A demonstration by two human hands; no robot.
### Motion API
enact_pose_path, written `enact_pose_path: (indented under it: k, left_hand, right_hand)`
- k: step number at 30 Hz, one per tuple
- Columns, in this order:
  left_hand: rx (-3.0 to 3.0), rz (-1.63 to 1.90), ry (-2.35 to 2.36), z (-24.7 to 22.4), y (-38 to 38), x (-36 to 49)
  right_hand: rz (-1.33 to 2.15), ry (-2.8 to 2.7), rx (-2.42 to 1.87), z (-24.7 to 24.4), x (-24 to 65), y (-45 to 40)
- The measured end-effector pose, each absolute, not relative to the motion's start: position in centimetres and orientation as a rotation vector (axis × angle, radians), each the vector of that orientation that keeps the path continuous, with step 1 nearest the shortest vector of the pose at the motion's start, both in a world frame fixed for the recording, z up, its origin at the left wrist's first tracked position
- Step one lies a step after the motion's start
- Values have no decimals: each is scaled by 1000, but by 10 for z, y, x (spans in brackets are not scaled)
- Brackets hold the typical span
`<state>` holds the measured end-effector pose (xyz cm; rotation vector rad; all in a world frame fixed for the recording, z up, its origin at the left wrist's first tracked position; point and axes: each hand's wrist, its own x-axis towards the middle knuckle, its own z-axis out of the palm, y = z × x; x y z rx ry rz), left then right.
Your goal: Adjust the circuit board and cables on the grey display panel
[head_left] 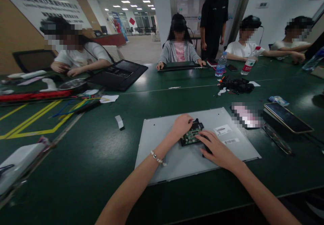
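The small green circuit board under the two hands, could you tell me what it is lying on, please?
The circuit board lies on a flat grey panel, which rests on the dark green table. The left hand and right hand cover its edges, so any fastenings are hidden.

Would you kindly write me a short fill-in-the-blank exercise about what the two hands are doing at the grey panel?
1. Both hands touch a small green ____ board.
2. That board lies on a flat ____ panel.
3. The beaded bracelet is on the ____ wrist.
4. The panel rests on a dark ____ table.

Missing words: circuit; grey; left; green
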<state>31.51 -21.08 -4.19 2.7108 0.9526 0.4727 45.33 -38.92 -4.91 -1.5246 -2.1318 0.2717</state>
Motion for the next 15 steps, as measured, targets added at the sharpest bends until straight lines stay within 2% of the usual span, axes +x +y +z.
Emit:
enact_pose_path:
  k: [15]
  left_hand:
    - [2879,405,958,-41,-217,318]
  right_hand:
    - [272,-2142,-1542,-49,452,-389]
